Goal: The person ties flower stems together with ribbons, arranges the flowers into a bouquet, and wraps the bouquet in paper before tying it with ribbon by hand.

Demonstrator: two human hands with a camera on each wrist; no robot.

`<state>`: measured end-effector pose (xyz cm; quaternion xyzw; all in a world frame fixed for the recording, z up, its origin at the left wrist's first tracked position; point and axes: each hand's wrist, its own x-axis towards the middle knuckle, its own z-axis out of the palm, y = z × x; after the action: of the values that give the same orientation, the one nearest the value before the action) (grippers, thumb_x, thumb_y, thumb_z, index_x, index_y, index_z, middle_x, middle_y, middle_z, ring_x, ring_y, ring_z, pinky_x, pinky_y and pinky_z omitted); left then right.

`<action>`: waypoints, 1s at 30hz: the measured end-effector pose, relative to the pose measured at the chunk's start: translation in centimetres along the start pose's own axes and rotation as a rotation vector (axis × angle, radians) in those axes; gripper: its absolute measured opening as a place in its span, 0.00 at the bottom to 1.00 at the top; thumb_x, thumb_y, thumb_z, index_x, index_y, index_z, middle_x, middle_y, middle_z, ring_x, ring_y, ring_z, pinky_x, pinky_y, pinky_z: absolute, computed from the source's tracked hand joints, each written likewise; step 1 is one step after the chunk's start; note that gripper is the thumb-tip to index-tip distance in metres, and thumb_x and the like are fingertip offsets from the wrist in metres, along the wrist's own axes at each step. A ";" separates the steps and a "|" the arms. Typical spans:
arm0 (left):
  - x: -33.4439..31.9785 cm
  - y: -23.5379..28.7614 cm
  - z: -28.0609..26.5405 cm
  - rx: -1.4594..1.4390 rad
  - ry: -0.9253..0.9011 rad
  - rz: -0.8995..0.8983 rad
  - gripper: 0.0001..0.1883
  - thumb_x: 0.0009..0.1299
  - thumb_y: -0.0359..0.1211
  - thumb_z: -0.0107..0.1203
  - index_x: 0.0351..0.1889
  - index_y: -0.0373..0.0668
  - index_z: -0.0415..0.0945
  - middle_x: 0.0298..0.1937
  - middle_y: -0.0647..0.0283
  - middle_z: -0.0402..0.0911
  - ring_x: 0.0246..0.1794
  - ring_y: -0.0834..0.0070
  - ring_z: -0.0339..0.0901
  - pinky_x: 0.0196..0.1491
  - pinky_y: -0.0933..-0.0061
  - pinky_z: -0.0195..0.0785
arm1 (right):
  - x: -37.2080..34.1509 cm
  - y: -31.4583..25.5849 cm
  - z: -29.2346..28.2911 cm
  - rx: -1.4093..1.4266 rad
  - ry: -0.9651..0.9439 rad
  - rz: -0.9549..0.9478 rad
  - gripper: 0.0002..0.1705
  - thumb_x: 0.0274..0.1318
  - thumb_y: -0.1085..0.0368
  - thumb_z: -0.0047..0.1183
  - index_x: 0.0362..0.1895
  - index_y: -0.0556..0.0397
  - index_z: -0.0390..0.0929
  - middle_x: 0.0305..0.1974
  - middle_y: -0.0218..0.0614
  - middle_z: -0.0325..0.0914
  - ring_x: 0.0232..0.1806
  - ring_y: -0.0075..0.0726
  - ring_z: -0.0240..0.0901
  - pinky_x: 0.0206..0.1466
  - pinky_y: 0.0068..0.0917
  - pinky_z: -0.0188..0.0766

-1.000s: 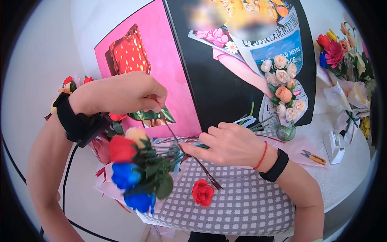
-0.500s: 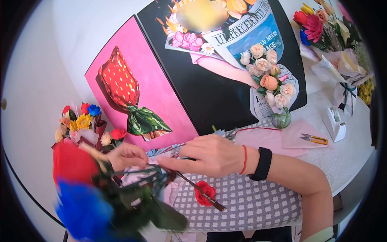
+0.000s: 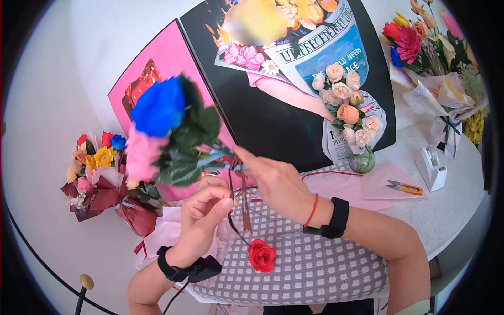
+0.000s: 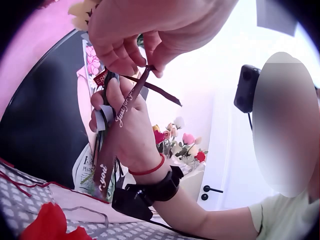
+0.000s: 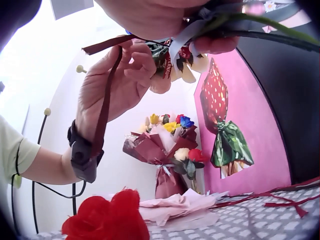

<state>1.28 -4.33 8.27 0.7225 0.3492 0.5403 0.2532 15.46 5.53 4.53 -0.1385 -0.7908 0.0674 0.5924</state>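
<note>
My right hand (image 3: 278, 181) grips the stems of a bunch of artificial flowers, with a blue rose (image 3: 157, 105), a pink bloom (image 3: 144, 157) and green leaves, held above the table. A pale blue tie (image 3: 212, 157) runs around the stems. Just below the bunch, my left hand (image 3: 207, 210) pinches a thin brown ribbon (image 4: 120, 112) between thumb and fingers. White lettering reading "Just for you" shows on it in the left wrist view. Ribbon ends hang down toward a single red rose (image 3: 261, 256) lying on the checked cloth (image 3: 315, 262).
Pink wrapping paper (image 3: 336, 189) lies at the back, with yellow-handled snips (image 3: 405, 188) on it. A white tape dispenser (image 3: 433, 170) stands at right, near a glass vase (image 3: 362, 160) of peach roses. A wrapped bouquet (image 3: 100, 178) stands at left, another (image 3: 446, 100) at far right.
The bunch has turned and swung up, its blooms now above my left hand. My left hand has come down below the stems, drawing out the ribbon. The red rose stays on the cloth.
</note>
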 end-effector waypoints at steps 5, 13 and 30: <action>0.8 1.3 1.3 0.091 -0.024 -0.115 0.03 0.65 0.27 0.49 0.31 0.37 0.70 0.29 0.69 0.71 0.27 0.84 0.66 0.31 0.83 0.60 | 0.1 0.6 -1.3 -0.268 -0.111 0.090 0.31 0.42 0.74 0.45 0.57 0.55 0.60 0.26 0.44 0.72 0.26 0.47 0.73 0.27 0.36 0.70; 4.9 7.2 0.6 1.525 -0.475 0.463 0.05 0.48 0.27 0.50 0.23 0.40 0.67 0.19 0.62 0.67 0.23 0.64 0.70 0.26 0.66 0.62 | -0.3 0.9 -1.1 -0.695 -0.274 -0.311 0.21 0.44 0.65 0.45 0.47 0.53 0.70 0.22 0.31 0.70 0.23 0.30 0.71 0.25 0.24 0.66; 5.0 7.8 -7.6 0.568 -0.729 -0.588 0.04 0.63 0.26 0.51 0.31 0.32 0.73 0.29 0.66 0.75 0.31 0.82 0.71 0.37 0.80 0.64 | 0.4 -0.9 -1.8 -0.154 -0.009 -0.853 0.21 0.44 0.67 0.46 0.48 0.49 0.70 0.21 0.26 0.62 0.23 0.25 0.65 0.25 0.21 0.61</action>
<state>-3.28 -5.48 19.28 0.7748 0.5582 0.0459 0.2933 16.94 4.65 5.63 0.1572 -0.7824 -0.2422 0.5517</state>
